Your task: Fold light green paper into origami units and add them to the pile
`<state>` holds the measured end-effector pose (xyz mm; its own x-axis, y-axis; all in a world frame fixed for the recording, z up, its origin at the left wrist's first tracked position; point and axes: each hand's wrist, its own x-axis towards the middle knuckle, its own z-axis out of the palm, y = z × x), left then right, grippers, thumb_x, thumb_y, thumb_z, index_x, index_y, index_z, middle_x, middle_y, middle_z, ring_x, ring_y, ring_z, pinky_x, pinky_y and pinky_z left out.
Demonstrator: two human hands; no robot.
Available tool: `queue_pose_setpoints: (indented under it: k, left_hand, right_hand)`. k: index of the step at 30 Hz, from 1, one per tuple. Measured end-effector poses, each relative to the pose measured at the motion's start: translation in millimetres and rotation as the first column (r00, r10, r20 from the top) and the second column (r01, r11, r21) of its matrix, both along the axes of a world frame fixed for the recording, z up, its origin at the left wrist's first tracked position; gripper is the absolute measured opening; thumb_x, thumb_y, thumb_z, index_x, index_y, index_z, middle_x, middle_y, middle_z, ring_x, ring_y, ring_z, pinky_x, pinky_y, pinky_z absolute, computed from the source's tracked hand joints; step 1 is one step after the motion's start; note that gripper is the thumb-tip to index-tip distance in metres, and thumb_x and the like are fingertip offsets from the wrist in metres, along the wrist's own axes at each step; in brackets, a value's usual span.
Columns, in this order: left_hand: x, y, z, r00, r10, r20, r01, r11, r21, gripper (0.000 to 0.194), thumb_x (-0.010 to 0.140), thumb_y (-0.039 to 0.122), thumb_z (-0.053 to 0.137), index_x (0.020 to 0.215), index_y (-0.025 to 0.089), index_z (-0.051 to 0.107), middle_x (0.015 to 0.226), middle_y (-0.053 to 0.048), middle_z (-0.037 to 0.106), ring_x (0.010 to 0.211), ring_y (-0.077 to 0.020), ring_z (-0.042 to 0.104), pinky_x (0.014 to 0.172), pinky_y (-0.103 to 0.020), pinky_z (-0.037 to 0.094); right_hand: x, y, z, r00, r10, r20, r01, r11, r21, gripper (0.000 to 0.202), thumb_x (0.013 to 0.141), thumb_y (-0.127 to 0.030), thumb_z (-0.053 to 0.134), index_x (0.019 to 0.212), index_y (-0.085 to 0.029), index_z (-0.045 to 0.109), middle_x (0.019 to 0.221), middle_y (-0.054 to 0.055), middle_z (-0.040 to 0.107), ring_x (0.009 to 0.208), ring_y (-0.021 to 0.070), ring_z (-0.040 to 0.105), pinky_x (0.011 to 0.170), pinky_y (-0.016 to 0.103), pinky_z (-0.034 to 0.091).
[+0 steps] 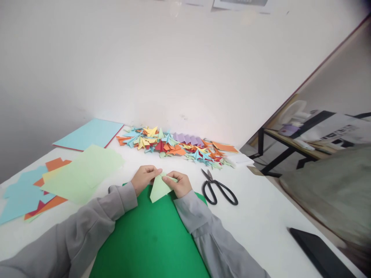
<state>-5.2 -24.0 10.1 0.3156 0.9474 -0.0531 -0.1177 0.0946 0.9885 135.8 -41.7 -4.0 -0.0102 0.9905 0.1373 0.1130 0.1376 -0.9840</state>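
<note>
A folded piece of light green paper (159, 189) is pinched between my two hands, its pointed end hanging down toward me. My left hand (143, 179) grips its upper left edge with thumb and fingers. On the other side, my right hand (180, 183) holds the upper right edge, thumb on top. Both hands are just above the far part of a green mat (150, 239). Some of the fingers behind the paper are hidden.
Many folded paper shapes (162, 143) in several colours lie along the wall. Black-handled scissors (217, 189) rest to the right, and a black flat object (319, 251) lies near the right edge. Light green sheets (84, 173), paper scraps (23, 189) and a blue sheet (89, 133) are left.
</note>
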Motion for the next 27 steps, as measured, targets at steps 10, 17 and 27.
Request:
queue_pose_setpoints:
  k: [10, 17, 27]
  left_hand:
    - [-2.4, -0.7, 1.4, 0.982, -0.003, -0.189, 0.047, 0.972, 0.229, 0.033, 0.062, 0.041, 0.058, 0.052, 0.013, 0.046, 0.045, 0.006, 0.036, 0.045, -0.0052, 0.029, 0.043, -0.019, 0.023]
    - [-2.0, -0.4, -1.0, 0.966, -0.021, -0.258, 0.094, 0.957, 0.273, 0.027, 0.062, 0.035, 0.059, 0.052, 0.012, 0.050, 0.046, 0.005, 0.040, 0.046, -0.0060, 0.031, 0.044, -0.020, 0.024]
    - [-1.1, -2.5, 3.1, 0.988, -0.007, -0.153, 0.033, 0.985, 0.170, 0.025, 0.056, 0.033, 0.065, 0.055, 0.011, 0.053, 0.048, 0.004, 0.047, 0.046, -0.0060, 0.037, 0.045, -0.019, 0.028]
  right_hand:
    - [-0.4, 0.8, 2.4, 0.984, 0.176, 0.038, -0.175, 0.984, -0.022, 0.029, 0.060, -0.039, 0.058, 0.046, -0.017, 0.044, 0.042, -0.006, 0.034, 0.042, 0.0069, 0.029, 0.041, 0.021, 0.022]
    - [2.1, 4.5, -3.9, 0.969, 0.246, 0.005, -0.245, 0.968, -0.063, 0.031, 0.058, -0.040, 0.060, 0.045, -0.017, 0.043, 0.039, -0.007, 0.030, 0.039, 0.0060, 0.025, 0.040, 0.021, 0.017]
    - [-0.9, -0.3, 0.3, 0.972, 0.183, 0.149, -0.193, 0.980, 0.057, 0.036, 0.064, -0.044, 0.054, 0.046, -0.019, 0.035, 0.042, -0.007, 0.026, 0.042, 0.0062, 0.022, 0.041, 0.022, 0.016]
